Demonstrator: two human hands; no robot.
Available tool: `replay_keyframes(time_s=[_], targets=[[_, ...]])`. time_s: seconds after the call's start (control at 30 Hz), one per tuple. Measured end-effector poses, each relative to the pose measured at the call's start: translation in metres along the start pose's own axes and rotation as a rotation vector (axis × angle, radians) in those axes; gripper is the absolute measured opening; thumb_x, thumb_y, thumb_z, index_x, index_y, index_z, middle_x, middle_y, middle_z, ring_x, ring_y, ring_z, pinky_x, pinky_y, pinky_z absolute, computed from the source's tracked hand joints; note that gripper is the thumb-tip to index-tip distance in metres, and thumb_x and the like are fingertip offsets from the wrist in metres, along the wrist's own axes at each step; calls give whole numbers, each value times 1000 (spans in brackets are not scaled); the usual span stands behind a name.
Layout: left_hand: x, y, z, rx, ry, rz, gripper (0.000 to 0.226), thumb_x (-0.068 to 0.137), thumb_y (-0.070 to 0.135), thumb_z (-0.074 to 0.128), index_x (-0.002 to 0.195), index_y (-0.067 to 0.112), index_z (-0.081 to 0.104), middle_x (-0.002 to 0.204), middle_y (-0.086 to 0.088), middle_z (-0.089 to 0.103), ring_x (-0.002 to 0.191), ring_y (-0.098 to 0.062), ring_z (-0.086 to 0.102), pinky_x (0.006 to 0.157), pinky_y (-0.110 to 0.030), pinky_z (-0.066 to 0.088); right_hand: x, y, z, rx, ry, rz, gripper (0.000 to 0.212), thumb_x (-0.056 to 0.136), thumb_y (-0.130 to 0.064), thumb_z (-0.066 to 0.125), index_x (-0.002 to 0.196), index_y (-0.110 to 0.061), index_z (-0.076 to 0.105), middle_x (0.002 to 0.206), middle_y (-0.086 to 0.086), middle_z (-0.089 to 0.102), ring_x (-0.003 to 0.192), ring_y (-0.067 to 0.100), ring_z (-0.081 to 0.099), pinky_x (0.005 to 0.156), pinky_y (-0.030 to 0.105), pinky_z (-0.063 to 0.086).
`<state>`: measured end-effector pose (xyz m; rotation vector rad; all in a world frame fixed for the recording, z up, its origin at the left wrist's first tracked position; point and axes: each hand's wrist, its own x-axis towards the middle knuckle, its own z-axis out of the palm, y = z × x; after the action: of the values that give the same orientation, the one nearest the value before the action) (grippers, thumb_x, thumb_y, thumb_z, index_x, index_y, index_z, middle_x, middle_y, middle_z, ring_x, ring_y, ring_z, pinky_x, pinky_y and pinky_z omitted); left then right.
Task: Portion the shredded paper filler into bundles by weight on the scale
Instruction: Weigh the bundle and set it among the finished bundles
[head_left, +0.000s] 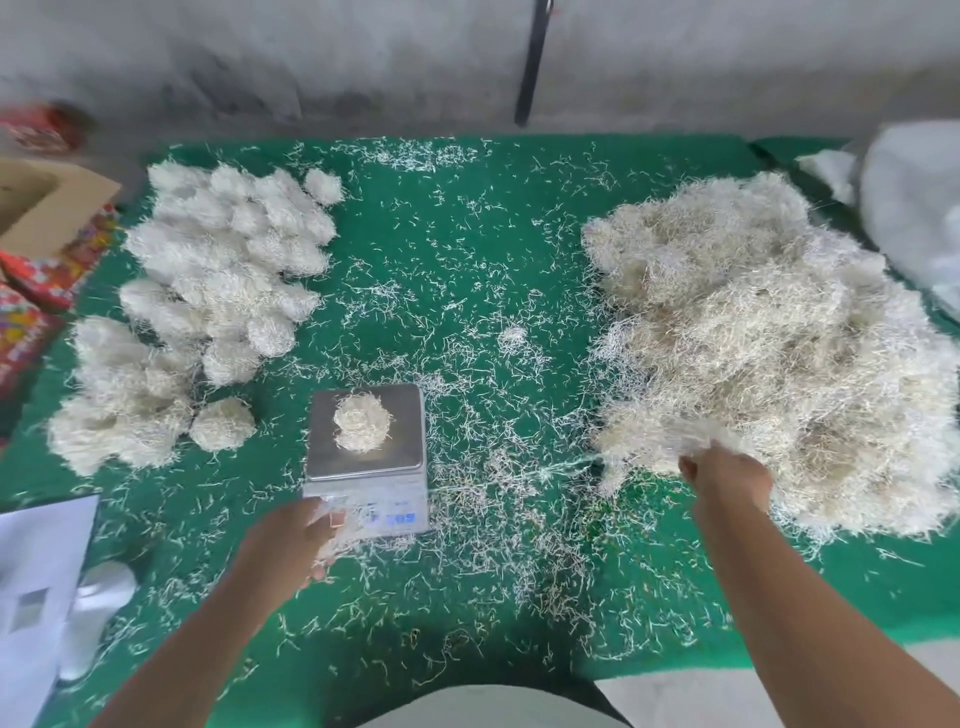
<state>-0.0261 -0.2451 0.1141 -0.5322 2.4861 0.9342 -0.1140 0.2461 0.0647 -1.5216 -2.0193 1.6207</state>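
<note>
One small bundle of pale, cream shredded paper sits centred on the steel pan of the scale, rounded and loosely curled. Large loose heap of filler lies on the right of the green mat; thin, crinkled strands, off-white to straw. Finished bundles are stacked in a cluster on the left, well apart from the heap. I see the right hand at the heap's near edge, fingers curled into the strands and pinching a tuft. Left hand is just in front of the scale, fingers curled round a few loose strands. Scale display glows blue; digits too blurred to read. Stray shreds litter the mat everywhere.
</note>
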Motion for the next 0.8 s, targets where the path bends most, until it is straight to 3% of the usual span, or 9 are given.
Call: replay_keyframes(time_s=[0.13, 0.2, 0.27, 0.33, 0.4, 0.53, 0.63, 0.7, 0.8], targets=[[16, -3, -30, 33, 13, 45, 50, 108, 34, 52, 152, 12, 47, 129, -16, 66, 70, -9, 66, 58, -27, 49, -17, 16, -1, 94, -88, 88, 35, 103, -15, 60, 131, 6, 61, 130, 26, 67, 105, 35, 72, 99, 50, 59], [21, 1, -42, 7, 28, 97, 53, 107, 37, 51, 154, 15, 44, 146, -16, 57, 78, -7, 60, 66, -24, 42, -33, 25, 6, 41, -155, 97, 40, 107, -21, 60, 140, 0, 56, 129, 19, 68, 116, 29, 70, 100, 41, 59], [29, 6, -52, -39, 40, 157, 55, 107, 41, 51, 155, 17, 42, 151, -13, 53, 90, -12, 61, 71, -25, 43, -50, 42, 13, -347, -233, 50, 45, 107, -24, 60, 147, -9, 48, 124, 5, 69, 109, 13, 70, 89, 24, 60], [40, 12, -59, -121, 58, 189, 58, 104, 47, 54, 156, 21, 42, 154, -10, 50, 89, -10, 67, 65, -20, 41, -63, 56, 18, -135, -287, 152, 37, 105, -14, 63, 140, -6, 55, 125, 11, 68, 106, 18, 70, 92, 30, 60], [54, 17, -66, -227, 91, 220, 60, 102, 49, 57, 155, 22, 43, 155, -9, 48, 92, -11, 69, 64, -17, 44, -87, 77, 23, -166, -320, 152, 23, 104, -2, 59, 126, 2, 62, 123, 24, 68, 101, 30, 70, 98, 47, 57], [94, 27, -82, -465, 109, 244, 56, 103, 42, 61, 154, 26, 45, 139, 11, 47, 84, 8, 70, 65, -11, 45, -118, 105, 24, -234, -389, 223, 37, 105, -4, 59, 140, 3, 56, 117, 22, 68, 105, 36, 68, 96, 52, 57], [128, 26, -82, -559, 98, 155, 43, 100, 20, 62, 141, 32, 58, 138, 9, 53, 98, -8, 65, 71, -21, 54, -144, 108, 19, -285, -395, 220, 36, 104, -4, 60, 140, 2, 58, 122, 24, 68, 109, 40, 68, 100, 55, 56], [147, 19, -73, -616, 111, 95, 40, 96, 9, 64, 134, 24, 60, 128, 0, 57, 96, -11, 61, 58, -17, 56, -153, 109, 17, -278, -372, 249, 34, 105, -5, 60, 138, 3, 58, 123, 25, 68, 115, 44, 67, 104, 57, 52], [165, 0, -65, -798, 182, -62, 34, 93, 1, 69, 121, 15, 57, 118, -6, 59, 93, -17, 65, 61, -23, 57, -161, 108, 12, -211, -349, 282, 35, 107, -6, 56, 139, 7, 54, 130, 30, 65, 124, 49, 61, 109, 58, 45]])
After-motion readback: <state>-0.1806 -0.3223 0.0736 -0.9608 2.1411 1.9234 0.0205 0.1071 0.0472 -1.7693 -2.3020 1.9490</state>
